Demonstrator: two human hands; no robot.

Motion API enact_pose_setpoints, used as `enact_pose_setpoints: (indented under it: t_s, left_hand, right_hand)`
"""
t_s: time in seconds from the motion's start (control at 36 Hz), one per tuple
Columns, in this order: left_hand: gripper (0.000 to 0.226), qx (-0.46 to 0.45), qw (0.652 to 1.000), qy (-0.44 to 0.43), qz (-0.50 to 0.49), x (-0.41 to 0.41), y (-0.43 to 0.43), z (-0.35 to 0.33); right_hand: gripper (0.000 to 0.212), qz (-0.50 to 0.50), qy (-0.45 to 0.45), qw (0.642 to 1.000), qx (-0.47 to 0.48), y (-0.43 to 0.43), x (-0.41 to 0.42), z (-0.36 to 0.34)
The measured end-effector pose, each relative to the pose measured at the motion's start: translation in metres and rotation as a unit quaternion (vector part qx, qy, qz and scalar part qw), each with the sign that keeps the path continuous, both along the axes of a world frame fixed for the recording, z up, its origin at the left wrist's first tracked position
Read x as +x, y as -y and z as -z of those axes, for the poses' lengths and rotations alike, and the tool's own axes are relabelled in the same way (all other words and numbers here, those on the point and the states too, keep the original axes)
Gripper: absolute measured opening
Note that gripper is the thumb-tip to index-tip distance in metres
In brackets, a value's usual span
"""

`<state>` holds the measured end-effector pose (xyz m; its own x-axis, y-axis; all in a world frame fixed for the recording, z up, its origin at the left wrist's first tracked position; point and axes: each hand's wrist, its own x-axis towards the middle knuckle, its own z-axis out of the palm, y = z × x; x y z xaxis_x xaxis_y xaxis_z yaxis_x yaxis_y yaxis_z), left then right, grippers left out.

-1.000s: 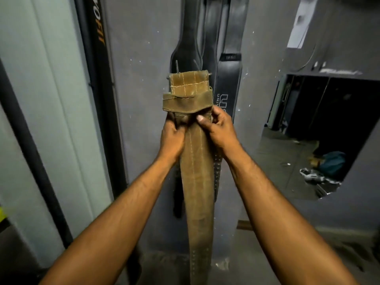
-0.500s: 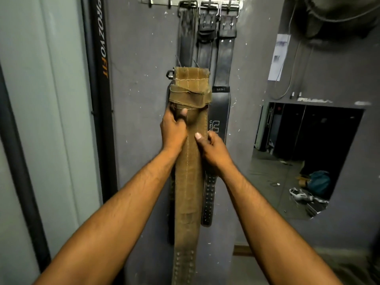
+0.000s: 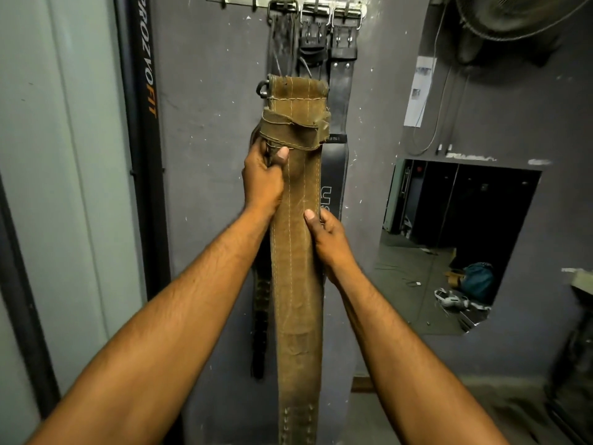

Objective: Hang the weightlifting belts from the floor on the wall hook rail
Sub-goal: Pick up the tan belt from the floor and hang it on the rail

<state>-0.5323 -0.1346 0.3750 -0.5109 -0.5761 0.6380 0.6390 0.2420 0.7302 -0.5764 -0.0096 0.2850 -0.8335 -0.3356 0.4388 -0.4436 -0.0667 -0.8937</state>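
Grey wall [image 3: 208, 155], scuffed and flecked with white, fills the view; a dark upright panel [image 3: 144, 123] with orange lettering stands at its left, and a rectangular mirror [image 3: 455, 245] is set into it at right, reflecting floor clutter. One fan [image 3: 513, 14] is partly visible at top right.

Belts — four counted. One tan belt [image 3: 296, 268] is held upright in front of the wall, its top end below the rail, its lower end running out of frame. Three black belts [image 3: 340, 91] hang by their buckles from the hook rail [image 3: 288, 1], close together at its right half. Left part of the rail shows bare hooks.

Hands — two. Left hand [image 3: 263, 184] is clamped on the tan belt just under its keeper loop, thumb on the front face. Right hand [image 3: 327, 232] is wrapped round the belt's right edge lower down, thumb on the front.
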Motion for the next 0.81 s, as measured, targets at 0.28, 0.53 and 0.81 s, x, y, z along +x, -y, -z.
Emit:
enact_pose_setpoints:
  t_s: [0.28,0.53,0.81]
  left_hand:
    - [0.033,0.047,0.998,-0.015,0.027,0.0,-0.017,-0.01]
    - [0.032,0.032,0.999,-0.018,0.026,-0.006,-0.023,-0.017]
    - [0.035,0.018,1.0,-0.016,0.017,-0.011,-0.02,-0.018]
  right_hand:
    - [0.026,0.039,-0.034,0.999,0.0,-0.014,-0.002,0.026]
    - [0.022,0.032,-0.033,0.998,0.033,-0.025,-0.007,0.049]
    - [0.02,-0.015,-0.014,0.999,0.024,-0.035,-0.007,0.063]
